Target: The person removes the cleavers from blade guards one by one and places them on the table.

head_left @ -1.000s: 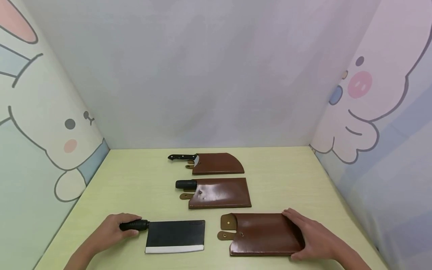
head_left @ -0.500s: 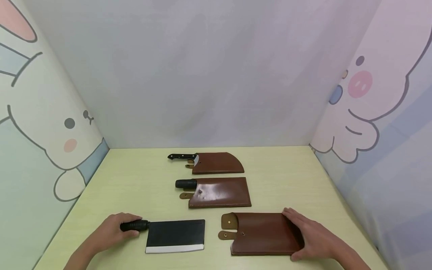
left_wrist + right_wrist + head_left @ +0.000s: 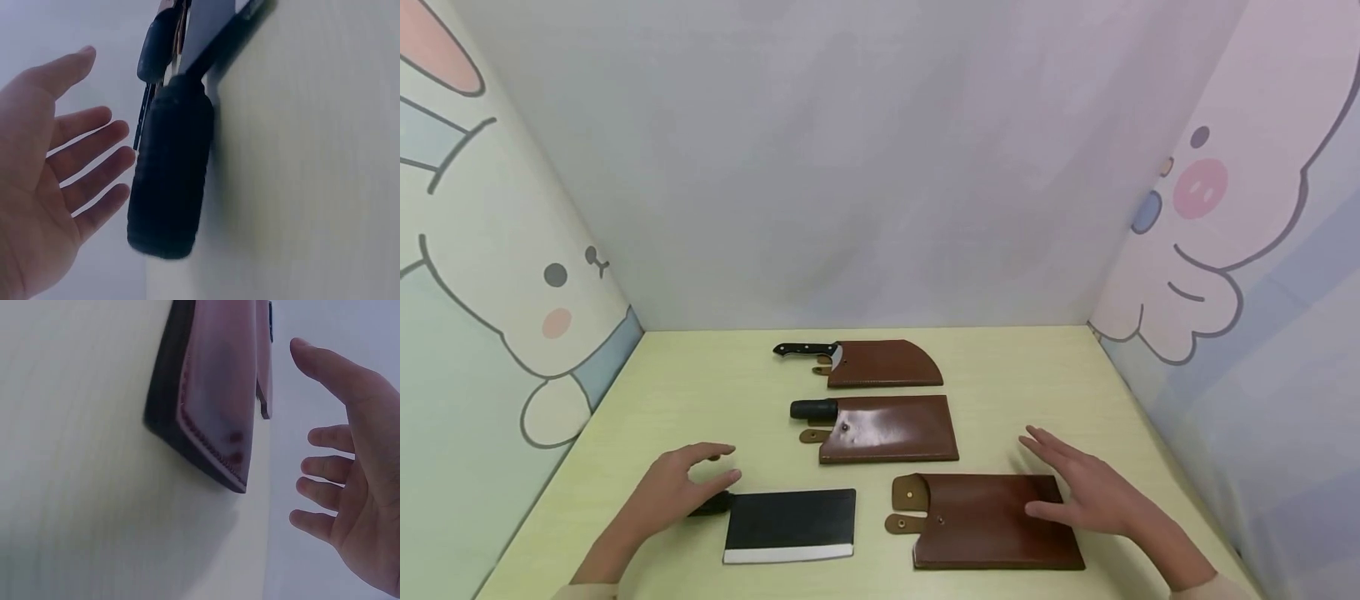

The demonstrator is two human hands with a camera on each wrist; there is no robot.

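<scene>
Cleaver [image 3: 791,523] and brown sheath [image 3: 976,525] lie on our tabletop [image 3: 700,387], just left and right of the head view's lower centre. Our left grip [image 3: 672,487] and right grip [image 3: 1093,497] hang near, holding nothing. We judge the cleaver stiff and weighty, best taken by its ribbed handle [image 3: 170,172]; the sheath slick, best pinched along its stitched edge [image 3: 210,450].

Head view first: high over the near side, facing forward and down, taking in the bench [image 3: 1015,375] right to the back wall [image 3: 865,167]. Now the left wrist, low and very close to the black handle [image 3: 169,175], bench tipped up at frame right. Right wrist mirrors it, close on one end of the nearest brown sheath [image 3: 219,387]. Head shares part of the handle with left, the sheath with right.
</scene>
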